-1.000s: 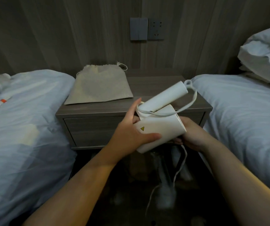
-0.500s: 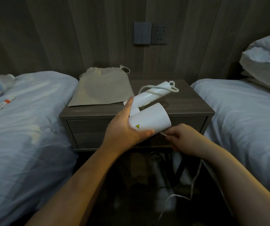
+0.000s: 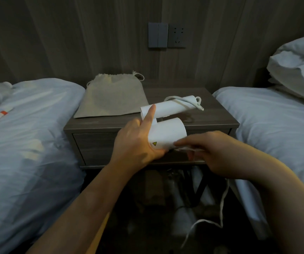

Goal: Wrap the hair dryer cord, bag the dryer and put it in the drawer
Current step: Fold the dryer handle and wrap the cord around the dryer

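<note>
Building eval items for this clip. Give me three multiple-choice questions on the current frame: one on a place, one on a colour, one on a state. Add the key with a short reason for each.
1. Where does the cloth bag lie?
A. on the left bed
B. on top of the nightstand
C. on the floor

2. What colour is the hair dryer?
A. black
B. white
C. red

3. The drawer of the nightstand is:
A. pulled fully out
B. half open
C. shut

Key:
1 B: the cloth bag lies flat on the left part of the nightstand top.
2 B: the barrel and handle gripped by the left hand are both white.
3 C: the drawer front sits flush with the frame.
</note>
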The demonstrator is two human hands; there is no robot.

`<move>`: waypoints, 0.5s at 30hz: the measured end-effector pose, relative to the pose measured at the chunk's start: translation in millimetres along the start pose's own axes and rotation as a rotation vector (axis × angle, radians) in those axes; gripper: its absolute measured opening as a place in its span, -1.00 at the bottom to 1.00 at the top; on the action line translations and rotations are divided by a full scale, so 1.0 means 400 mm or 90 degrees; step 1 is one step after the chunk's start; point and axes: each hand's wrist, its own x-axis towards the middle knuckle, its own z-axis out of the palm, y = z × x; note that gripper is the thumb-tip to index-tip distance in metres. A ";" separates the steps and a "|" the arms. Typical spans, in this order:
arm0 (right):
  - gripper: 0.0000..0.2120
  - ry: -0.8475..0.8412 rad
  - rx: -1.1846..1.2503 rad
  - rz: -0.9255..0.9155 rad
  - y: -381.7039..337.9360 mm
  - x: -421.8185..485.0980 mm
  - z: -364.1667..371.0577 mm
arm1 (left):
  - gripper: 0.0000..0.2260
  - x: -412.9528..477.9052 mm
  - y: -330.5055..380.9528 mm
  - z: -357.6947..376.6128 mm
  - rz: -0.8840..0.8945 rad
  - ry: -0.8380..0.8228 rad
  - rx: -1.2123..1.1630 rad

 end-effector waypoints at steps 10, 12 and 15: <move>-0.81 0.347 -0.101 0.179 0.002 0.027 0.010 | -0.04 -0.011 0.024 0.018 0.087 -0.255 0.042; -0.76 0.303 -0.045 0.230 0.024 0.037 0.011 | -0.04 -0.014 0.024 0.023 0.123 -0.246 0.041; -0.86 0.263 0.111 0.186 0.058 0.044 0.002 | -0.06 -0.019 0.020 0.021 0.147 -0.245 0.045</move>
